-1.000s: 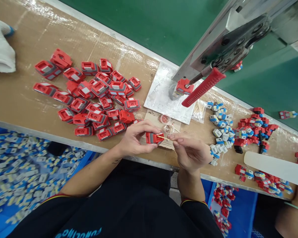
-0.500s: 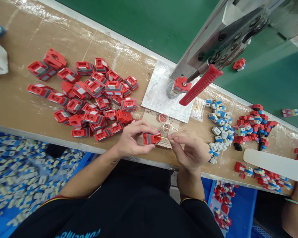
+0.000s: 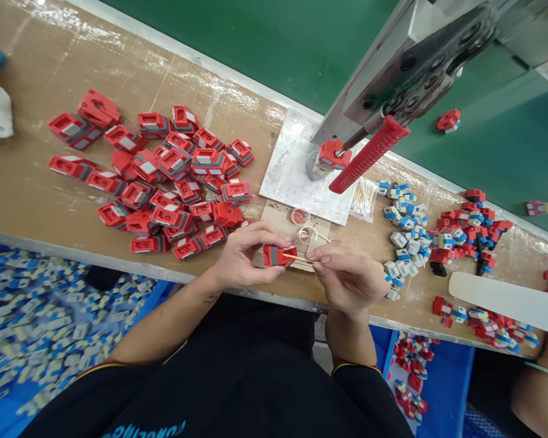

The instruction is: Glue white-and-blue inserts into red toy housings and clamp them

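Observation:
My left hand is closed around a red and grey toy part, holding it over the front part of the table. Between the fingertips of my right hand is a thin stick, and its far end touches or lies over the open side of the part. Two small round cups, one with red content and one that looks clear or white, rest on cardboard just beyond my hands. Left of them lies a pile of red parts.
A press with a red handle stands on a metal plate, a red piece beneath it. Cotton swabs, blue-white parts and red-blue figures lie right. Blue bins flank me; another person's arm is at right.
The stick in my right hand has tilted and reaches further over the red part, with more of it showing. My left hand has barely moved.

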Demonstrator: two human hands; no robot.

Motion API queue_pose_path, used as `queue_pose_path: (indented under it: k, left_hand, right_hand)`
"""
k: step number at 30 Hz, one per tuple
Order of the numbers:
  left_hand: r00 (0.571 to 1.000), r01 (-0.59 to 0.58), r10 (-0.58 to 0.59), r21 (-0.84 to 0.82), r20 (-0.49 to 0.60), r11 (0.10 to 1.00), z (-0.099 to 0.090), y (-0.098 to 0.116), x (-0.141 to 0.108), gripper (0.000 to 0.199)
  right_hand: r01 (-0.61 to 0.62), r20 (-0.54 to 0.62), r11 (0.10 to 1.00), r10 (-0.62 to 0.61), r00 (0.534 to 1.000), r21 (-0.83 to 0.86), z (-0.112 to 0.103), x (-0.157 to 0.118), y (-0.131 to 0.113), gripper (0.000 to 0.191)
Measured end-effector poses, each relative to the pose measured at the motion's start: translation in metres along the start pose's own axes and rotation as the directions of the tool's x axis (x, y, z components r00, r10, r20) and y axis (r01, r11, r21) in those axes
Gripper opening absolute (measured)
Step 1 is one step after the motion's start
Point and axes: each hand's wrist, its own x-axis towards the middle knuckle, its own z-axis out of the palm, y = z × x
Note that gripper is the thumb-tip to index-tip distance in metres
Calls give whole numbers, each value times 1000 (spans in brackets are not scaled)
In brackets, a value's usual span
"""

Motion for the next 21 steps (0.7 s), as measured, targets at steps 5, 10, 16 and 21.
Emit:
queue_pose_path:
  k: [5, 10, 16, 21]
  left_hand:
    - [1000, -6, 6, -7, -12, 1000, 1, 0, 0, 28]
    - [1000, 5, -5, -13, -5, 1000, 0, 1, 1, 27]
    - [1000, 11, -11, 5, 13, 1000, -2, 2, 1, 27]
    - [1000, -30, 30, -1, 0, 1000, -1, 0, 1, 28]
  right_hand:
    - [0, 21, 999, -1, 1000, 39, -2, 0, 0, 19]
    - [-29, 24, 999, 28, 999, 37, -6, 1, 1, 18]
    - [-62, 44, 998, 61, 997, 14, -9, 0, 1, 17]
    - [-29, 56, 999, 27, 998, 37, -9, 0, 2, 14]
